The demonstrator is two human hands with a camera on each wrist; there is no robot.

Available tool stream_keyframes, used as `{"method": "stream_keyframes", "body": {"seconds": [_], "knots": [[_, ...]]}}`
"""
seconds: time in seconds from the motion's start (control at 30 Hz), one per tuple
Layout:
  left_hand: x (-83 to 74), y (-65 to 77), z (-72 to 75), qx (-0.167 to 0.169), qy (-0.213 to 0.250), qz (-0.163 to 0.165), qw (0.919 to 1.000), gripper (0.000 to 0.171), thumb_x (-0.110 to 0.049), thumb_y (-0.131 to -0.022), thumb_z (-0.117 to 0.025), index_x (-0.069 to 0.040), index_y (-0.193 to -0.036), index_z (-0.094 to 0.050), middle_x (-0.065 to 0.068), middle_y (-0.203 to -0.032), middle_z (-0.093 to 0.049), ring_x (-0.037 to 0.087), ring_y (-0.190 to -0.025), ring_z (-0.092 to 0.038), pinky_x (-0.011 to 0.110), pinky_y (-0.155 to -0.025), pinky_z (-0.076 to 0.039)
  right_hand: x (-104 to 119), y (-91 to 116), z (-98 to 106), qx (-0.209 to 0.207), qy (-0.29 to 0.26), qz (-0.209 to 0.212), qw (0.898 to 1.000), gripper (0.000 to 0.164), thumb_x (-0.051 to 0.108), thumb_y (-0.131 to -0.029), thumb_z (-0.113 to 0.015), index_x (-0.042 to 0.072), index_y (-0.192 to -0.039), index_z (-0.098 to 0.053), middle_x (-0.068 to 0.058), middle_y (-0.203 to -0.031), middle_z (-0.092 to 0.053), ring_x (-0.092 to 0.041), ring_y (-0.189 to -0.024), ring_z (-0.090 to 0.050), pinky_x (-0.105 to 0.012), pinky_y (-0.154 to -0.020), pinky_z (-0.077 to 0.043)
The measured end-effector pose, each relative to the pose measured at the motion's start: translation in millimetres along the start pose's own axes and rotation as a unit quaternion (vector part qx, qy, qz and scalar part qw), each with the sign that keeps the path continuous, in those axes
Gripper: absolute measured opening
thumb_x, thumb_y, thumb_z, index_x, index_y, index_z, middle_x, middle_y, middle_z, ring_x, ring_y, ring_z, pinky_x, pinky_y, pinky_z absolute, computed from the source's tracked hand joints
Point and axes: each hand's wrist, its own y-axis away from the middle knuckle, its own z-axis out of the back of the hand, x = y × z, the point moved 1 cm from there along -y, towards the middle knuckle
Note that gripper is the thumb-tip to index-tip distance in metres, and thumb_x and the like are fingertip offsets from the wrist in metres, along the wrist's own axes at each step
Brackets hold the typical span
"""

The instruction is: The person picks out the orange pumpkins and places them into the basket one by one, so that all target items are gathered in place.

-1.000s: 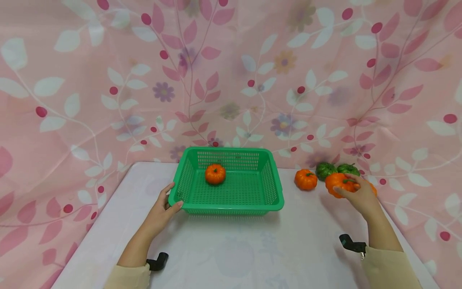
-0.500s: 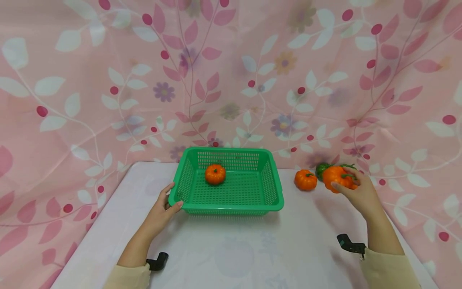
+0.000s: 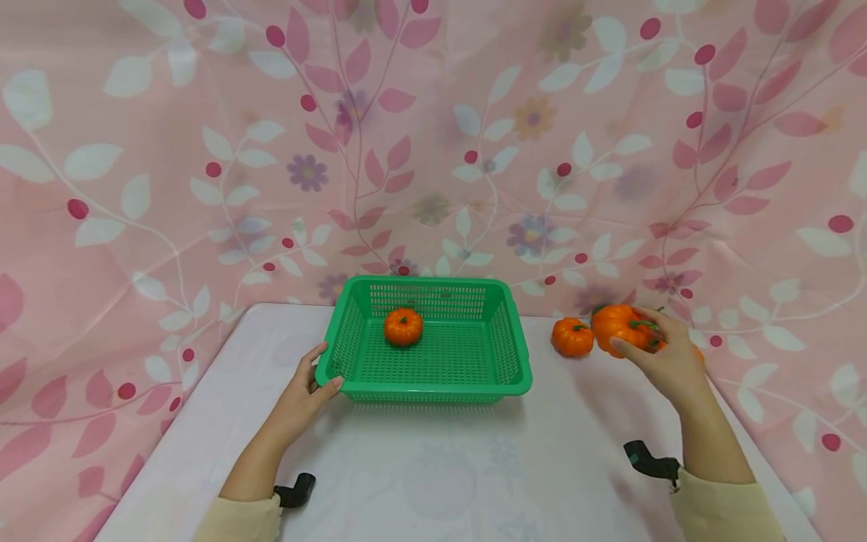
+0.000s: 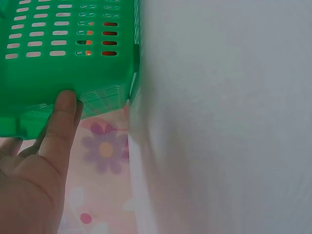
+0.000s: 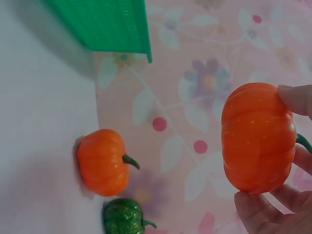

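Observation:
My left hand grips the left side of a green plastic basket by its rim; the left wrist view shows a fingertip against the holed wall. Inside the basket, toward its left, sits a small orange pumpkin. My right hand holds a larger orange pumpkin with a green stem, thumb on one side and fingers on the other. That pumpkin is off the table, and in the right wrist view its ribbed body is fully visible apart from the gripped edge.
Another orange pumpkin stands on the white table, between basket and right hand. Beside it lies a green pumpkin, mostly hidden in the head view. Part of one more orange thing shows behind the right hand. A floral curtain hangs behind.
My right hand has lifted the orange pumpkin slightly and carried it left, so it now covers most of the green pumpkins. The left hand and basket have stayed put.

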Motion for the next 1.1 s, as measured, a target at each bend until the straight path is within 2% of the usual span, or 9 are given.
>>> {"method": "stream_keyframes", "body": {"seconds": [0.13,0.2,0.3,0.47,0.6,0.67,0.73,0.97,1.1], "knots": [[1.7,0.0,0.1,-0.001,0.001,-0.001,1.0,0.08,-0.027,-0.101,-0.063,-0.017,-0.161,-0.012,0.029,-0.146,-0.043,0.037,-0.128,-0.051,0.027,-0.096,-0.05,5.1,-0.1,-4.1,0.003,-0.011,0.034,0.999,0.074,0.037,-0.092,-0.074,0.006,-0.151,-0.042,-0.029,-0.148,-0.031,-0.046,-0.122,-0.042,-0.013,-0.081,-0.044],[2.1,0.0,0.3,-0.002,-0.001,-0.002,1.0,0.079,-0.027,-0.101,-0.063,-0.017,-0.161,-0.012,0.029,-0.146,-0.043,0.037,-0.128,-0.052,0.028,-0.096,-0.05,7.1,-0.5,-7.0,0.012,-0.022,0.045,0.999,0.073,0.035,-0.092,-0.075,0.006,-0.151,-0.042,-0.028,-0.147,-0.03,-0.045,-0.122,-0.043,-0.006,-0.079,-0.041],[2.6,-0.4,0.6,-0.001,0.001,-0.003,1.0,0.079,-0.026,-0.101,-0.063,-0.017,-0.161,-0.012,0.029,-0.146,-0.043,0.037,-0.128,-0.052,0.027,-0.095,-0.05,10.1,-0.4,-10.8,0.025,-0.029,0.051,0.998,0.073,0.035,-0.093,-0.074,0.008,-0.152,-0.041,-0.026,-0.149,-0.029,-0.045,-0.123,-0.042,-0.004,-0.082,-0.042],[1.7,-0.5,0.6,0.004,0.005,-0.003,1.0,0.08,-0.026,-0.101,-0.063,-0.017,-0.161,-0.011,0.029,-0.147,-0.042,0.037,-0.129,-0.051,0.024,-0.094,-0.049,20.2,1.8,-15.2,0.027,-0.037,0.055,0.997,0.072,0.036,-0.092,-0.074,0.012,-0.152,-0.042,-0.022,-0.15,-0.03,-0.043,-0.124,-0.042,-0.008,-0.088,-0.043],[1.1,-0.3,0.6,0.005,0.005,-0.002,1.0,0.08,-0.027,-0.101,-0.063,-0.017,-0.161,-0.011,0.03,-0.147,-0.041,0.038,-0.129,-0.051,0.024,-0.094,-0.049,30.1,2.9,-20.8,0.031,-0.034,0.066,0.997,0.07,0.037,-0.092,-0.073,0.012,-0.151,-0.044,-0.019,-0.148,-0.034,-0.041,-0.125,-0.041,-0.032,-0.1,-0.049],[0.6,-0.4,1.0,0.006,0.003,-0.003,1.0,0.08,-0.027,-0.101,-0.062,-0.016,-0.161,-0.01,0.03,-0.147,-0.041,0.038,-0.129,-0.05,0.023,-0.094,-0.049,33.8,1.9,-25.0,0.032,-0.032,0.075,0.996,0.07,0.036,-0.093,-0.073,0.012,-0.151,-0.044,-0.019,-0.147,-0.036,-0.04,-0.125,-0.041,-0.052,-0.102,-0.047],[0.2,-0.2,1.3,0.004,0.003,0.0,1.0,0.08,-0.028,-0.101,-0.063,-0.016,-0.161,-0.011,0.03,-0.147,-0.042,0.038,-0.129,-0.051,0.023,-0.094,-0.049,36.7,0.3,-30.2,0.034,-0.034,0.083,0.995,0.069,0.036,-0.093,-0.073,0.011,-0.151,-0.044,-0.019,-0.146,-0.036,-0.041,-0.125,-0.042,-0.063,-0.102,-0.043],[-1.0,0.4,1.1,0.007,0.011,0.008,0.9999,0.08,-0.027,-0.101,-0.063,-0.018,-0.161,-0.01,0.029,-0.148,-0.04,0.037,-0.13,-0.05,0.024,-0.095,-0.049,41.7,-4.6,-48.4,0.042,-0.065,0.104,0.992,0.068,0.031,-0.092,-0.075,0.012,-0.15,-0.045,-0.017,-0.144,-0.038,-0.037,-0.123,-0.042,-0.062,-0.103,-0.042],[-1.1,0.4,0.9,0.008,0.013,0.008,0.9999,0.08,-0.028,-0.101,-0.063,-0.018,-0.161,-0.01,0.029,-0.148,-0.041,0.037,-0.13,-0.05,0.022,-0.094,-0.049,45.5,-5.6,-56.1,0.045,-0.074,0.11,0.99,0.068,0.029,-0.091,-0.077,0.015,-0.15,-0.047,-0.015,-0.144,-0.039,-0.034,-0.121,-0.045,-0.05,-0.101,-0.046]]}}
